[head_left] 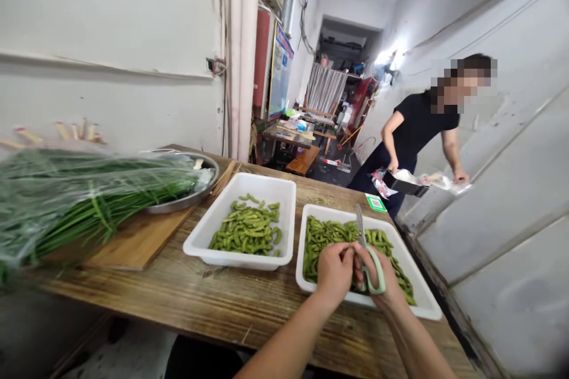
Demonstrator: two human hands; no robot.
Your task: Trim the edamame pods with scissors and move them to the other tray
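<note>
My right hand (386, 272) is closed around scissors (376, 269) with pale green handles, their metal blades pointing up. Close against it, my left hand (334, 272) has its fingers pinched together; whatever they hold is hidden. Both hands are over the near part of a white tray (430, 303) filled with green soybean pods (326, 231). To the left, a second white tray (195, 251) holds a smaller heap of similar pods (249, 230).
Green leafy stalks (102, 204) in clear plastic lie across a metal basin (208, 180) and wooden board (137, 243). A green-and-white code card (376, 202) sits beyond the right tray. Past the wooden table (208, 302), a person (418, 124) holds a black box (406, 182).
</note>
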